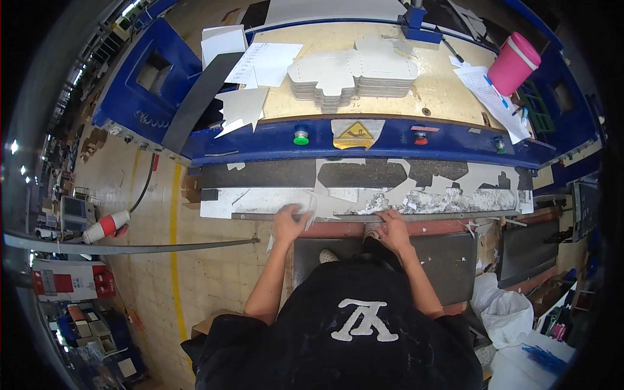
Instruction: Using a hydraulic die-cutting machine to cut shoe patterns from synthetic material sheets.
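My left hand (290,224) is at the front edge of the machine's low bed, its fingers closed against a torn grey cardboard scrap (312,213) that hangs over the edge. Slight blur softens those fingertips. Farther right, my right hand (392,230) rests its fingers apart on the dark metal front rail (429,216), with nothing seen in it. Across the worn white-and-black bed (253,200) lie thin cardboard offcuts (398,192) and small torn bits. Beyond the blue crossbar, stacked die-cut cardboard blanks (354,75) sit on a wooden table (432,97).
The blue crossbar (253,144) carries a green button (301,138), a red button (421,138) and a yellow warning sign (357,134). A pink jug (513,64), papers (270,62) and pens stand or lie around the stack. White bags (507,317) lie at lower right.
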A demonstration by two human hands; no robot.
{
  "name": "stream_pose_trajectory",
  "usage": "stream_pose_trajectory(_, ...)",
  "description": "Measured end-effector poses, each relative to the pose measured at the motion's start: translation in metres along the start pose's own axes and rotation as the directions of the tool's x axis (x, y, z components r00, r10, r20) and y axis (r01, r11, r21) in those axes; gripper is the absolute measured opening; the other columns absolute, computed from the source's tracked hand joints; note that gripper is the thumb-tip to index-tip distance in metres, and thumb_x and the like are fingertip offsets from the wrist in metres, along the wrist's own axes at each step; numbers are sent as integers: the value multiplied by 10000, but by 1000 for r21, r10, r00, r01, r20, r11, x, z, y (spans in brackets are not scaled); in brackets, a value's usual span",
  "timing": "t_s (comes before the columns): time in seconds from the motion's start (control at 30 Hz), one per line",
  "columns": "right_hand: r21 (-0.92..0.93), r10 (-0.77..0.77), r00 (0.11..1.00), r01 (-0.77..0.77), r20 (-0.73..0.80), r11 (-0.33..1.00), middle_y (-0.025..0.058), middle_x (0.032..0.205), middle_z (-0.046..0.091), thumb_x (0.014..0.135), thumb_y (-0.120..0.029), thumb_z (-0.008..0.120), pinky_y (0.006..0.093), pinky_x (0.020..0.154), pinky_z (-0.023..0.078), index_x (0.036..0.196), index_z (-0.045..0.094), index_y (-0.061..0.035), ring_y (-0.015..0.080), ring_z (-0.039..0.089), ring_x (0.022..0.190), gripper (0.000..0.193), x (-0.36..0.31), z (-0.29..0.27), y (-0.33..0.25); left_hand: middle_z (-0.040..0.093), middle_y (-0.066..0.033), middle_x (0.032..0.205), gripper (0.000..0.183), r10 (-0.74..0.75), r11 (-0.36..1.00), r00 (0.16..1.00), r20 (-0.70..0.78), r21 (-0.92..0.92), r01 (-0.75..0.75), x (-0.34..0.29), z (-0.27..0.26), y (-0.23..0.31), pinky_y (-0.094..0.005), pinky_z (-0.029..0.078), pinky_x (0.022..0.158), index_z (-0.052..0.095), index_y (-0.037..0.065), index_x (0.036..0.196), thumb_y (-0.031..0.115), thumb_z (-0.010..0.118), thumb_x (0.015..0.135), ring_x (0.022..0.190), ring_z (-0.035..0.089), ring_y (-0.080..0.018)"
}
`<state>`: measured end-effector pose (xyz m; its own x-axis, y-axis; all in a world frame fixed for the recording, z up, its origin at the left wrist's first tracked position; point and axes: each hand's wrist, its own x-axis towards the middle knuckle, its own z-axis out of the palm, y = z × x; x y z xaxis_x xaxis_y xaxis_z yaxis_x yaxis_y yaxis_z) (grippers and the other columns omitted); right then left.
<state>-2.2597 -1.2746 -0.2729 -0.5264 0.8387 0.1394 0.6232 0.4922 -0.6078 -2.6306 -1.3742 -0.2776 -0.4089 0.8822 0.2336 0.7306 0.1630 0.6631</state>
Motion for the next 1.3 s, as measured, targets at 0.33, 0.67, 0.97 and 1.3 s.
stream_pose_trajectory(0.33, -108, 33, 999, -33, -2, 994, 140, 1004, 708, 644, -173, 972, 494, 928, 524, 1027, 754, -71, 385, 669, 1024, 453, 21, 15, 14, 673, -180, 1068, 532, 41, 973, 978, 205, 215, -86, -13, 20, 1, -512, 484, 1028, 746, 86, 1085, 458, 926, 750, 1124, 632, -402)
stream_pose_trajectory(0.67, -157, -28, 995, 12, -97, 988, 178, 975, 701, 668, -88, 962, 498, 892, 507, 971, 735, -15, 409, 644, 973, 385, 28, 36, 18, 640, -166, 1173, 550, -48, 971, 977, 206, 241, -4, -12, 23, -2, -504, 440, 1086, 715, 112, 1133, 449, 938, 759, 1211, 588, -375)
stream_pose_trajectory(0.97, -168, -82, 997, 83, 11, 982, 211, 934, 668, 694, -138, 942, 522, 840, 493, 932, 683, -6, 448, 626, 919, 376, 23, 47, 42, 680, -206, 1131, 664, -31, 990, 989, 147, 142, 10, -21, 40, -20, -531, 416, 1085, 764, 71, 927, 728, 754, 834, 1213, 596, -376)
stream_pose_trajectory(1.3, -121, 157, 984, -166, -84, 979, 394, 1331, 647, 874, -528, 850, 519, 980, 569, 1409, 633, 24, 486, 719, 1100, 799, 147, 77, -20, 740, -219, 1033, 279, -281, 954, 955, -94, -130, 269, 62, 57, -13, -527, 543, 926, 716, 44, 1000, 309, 772, 929, 1045, 718, -409)
